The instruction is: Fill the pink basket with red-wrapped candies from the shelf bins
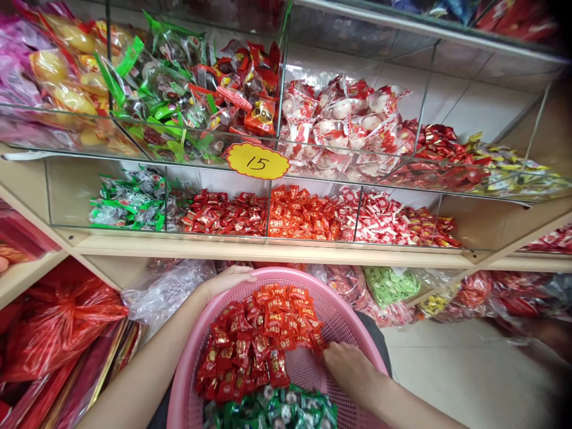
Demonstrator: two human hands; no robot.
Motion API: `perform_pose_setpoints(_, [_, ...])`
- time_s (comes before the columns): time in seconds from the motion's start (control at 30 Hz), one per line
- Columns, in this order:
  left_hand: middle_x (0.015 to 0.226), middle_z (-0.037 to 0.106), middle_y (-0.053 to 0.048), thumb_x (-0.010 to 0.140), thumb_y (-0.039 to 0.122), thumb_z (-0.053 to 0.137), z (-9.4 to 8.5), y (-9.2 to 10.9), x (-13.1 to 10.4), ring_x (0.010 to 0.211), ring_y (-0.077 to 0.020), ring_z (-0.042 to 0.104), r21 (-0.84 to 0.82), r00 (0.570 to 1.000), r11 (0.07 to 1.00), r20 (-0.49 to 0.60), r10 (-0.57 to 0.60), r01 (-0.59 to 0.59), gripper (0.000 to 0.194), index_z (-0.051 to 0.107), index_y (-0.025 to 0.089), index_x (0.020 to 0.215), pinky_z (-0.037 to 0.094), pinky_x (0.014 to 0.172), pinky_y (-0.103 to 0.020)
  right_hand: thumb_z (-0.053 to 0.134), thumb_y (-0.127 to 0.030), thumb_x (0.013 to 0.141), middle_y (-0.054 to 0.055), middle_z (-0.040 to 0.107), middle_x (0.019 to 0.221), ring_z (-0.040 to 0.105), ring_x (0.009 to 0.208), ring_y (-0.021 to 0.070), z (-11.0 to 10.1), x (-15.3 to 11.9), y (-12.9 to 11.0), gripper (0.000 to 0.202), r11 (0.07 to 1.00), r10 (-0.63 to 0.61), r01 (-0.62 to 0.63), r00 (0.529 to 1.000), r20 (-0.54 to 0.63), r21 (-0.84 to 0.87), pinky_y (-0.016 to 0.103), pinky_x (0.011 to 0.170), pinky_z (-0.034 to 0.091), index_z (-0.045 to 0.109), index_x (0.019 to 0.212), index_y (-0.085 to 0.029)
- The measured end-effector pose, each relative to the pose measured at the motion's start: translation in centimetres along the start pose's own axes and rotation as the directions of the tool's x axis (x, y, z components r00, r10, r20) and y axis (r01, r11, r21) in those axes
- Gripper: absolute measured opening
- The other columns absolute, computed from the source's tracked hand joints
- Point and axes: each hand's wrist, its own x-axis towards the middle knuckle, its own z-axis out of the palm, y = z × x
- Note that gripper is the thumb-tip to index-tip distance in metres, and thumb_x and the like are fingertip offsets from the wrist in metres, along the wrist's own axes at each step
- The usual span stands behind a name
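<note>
A round pink plastic basket (181, 357) is in front of me, holding wrapped candies sorted by colour. Bright orange-red candies (286, 313) lie at the far side, dark red candies (232, 363) at the left, and green candies (272, 411) nearest me. My left hand (230, 279) grips the basket's far left rim. Inside the basket at the right, my right hand (348, 364) has its fingers curled against the edge of the orange-red candies. Its fingertips are partly hidden, so what it holds cannot be made out. Bare basket floor shows beside it.
Ahead stand shelves with glass-divided bins of wrapped candies (304, 211) and a yellow price tag (258, 161) reading 15. Under the low wooden ledge (268, 249) lie bags of candy (391, 286). A red plastic bag (67, 322) sits at left; tiled floor (456, 369) shows at right.
</note>
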Motion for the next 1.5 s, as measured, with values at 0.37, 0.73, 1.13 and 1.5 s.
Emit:
perform_pose_setpoints(0.37, [0.084, 0.064, -0.002, 0.066, 0.036, 0.055, -0.1, -0.6, 0.5, 0.073, -0.0174, 0.057, -0.002, 1.0, 1.0, -0.005, -0.017, 0.017, 0.035, 0.061, 0.015, 0.093, 0.04, 0.064, -0.024, 0.041, -0.015, 0.077, 0.002, 0.061, 0.066, 0.054, 0.064, 0.0128, -10.7, 1.2, 4.8, 0.02, 0.936, -0.055, 0.152, 0.954, -0.294, 0.318, 0.023, 0.061, 0.038, 0.059, 0.07, -0.017])
perform_pose_setpoints(0.73, [0.079, 0.064, -0.001, 0.064, 0.038, 0.057, 0.0, -0.2, 0.1, 0.069, -0.0158, 0.056, -0.006, 0.999, 1.0, -0.031, -0.018, 0.018, 0.032, 0.062, 0.015, 0.086, 0.04, 0.062, -0.023, 0.04, -0.026, 0.079, 0.01, 0.059, 0.087, 0.055, 0.081, 0.0195, -15.9, 10.6, 12.1, 0.022, 0.854, 0.52, -0.412, 0.688, -0.506, 0.317, 0.025, 0.062, 0.035, 0.054, 0.093, -0.016])
perform_pose_setpoints(1.13, [0.08, 0.064, -0.001, 0.063, 0.039, 0.058, 0.0, -0.1, 0.1, 0.072, -0.017, 0.056, -0.014, 0.999, 1.0, -0.03, -0.015, 0.014, 0.031, 0.062, 0.014, 0.082, 0.039, 0.064, -0.024, 0.04, -0.038, 0.081, 0.011, 0.051, 0.101, 0.054, 0.084, 0.0194, -14.8, 13.6, 12.8, 0.029, 0.81, 0.585, -0.437, 0.649, -0.486, 0.39, 0.026, 0.063, 0.037, 0.051, 0.099, -0.018])
perform_pose_setpoints(1.5, [0.082, 0.064, -0.001, 0.066, 0.036, 0.056, -0.1, -0.4, 0.4, 0.072, -0.0168, 0.056, -0.004, 1.0, 1.0, -0.015, -0.012, 0.011, 0.031, 0.062, 0.015, 0.087, 0.039, 0.064, -0.023, 0.035, -0.029, 0.082, 0.007, 0.056, 0.094, 0.054, 0.079, 0.0171, -14.8, 13.7, 13.1, 0.024, 0.878, 0.477, -0.303, 0.613, -0.63, 0.37, 0.024, 0.058, 0.031, 0.056, 0.089, -0.019])
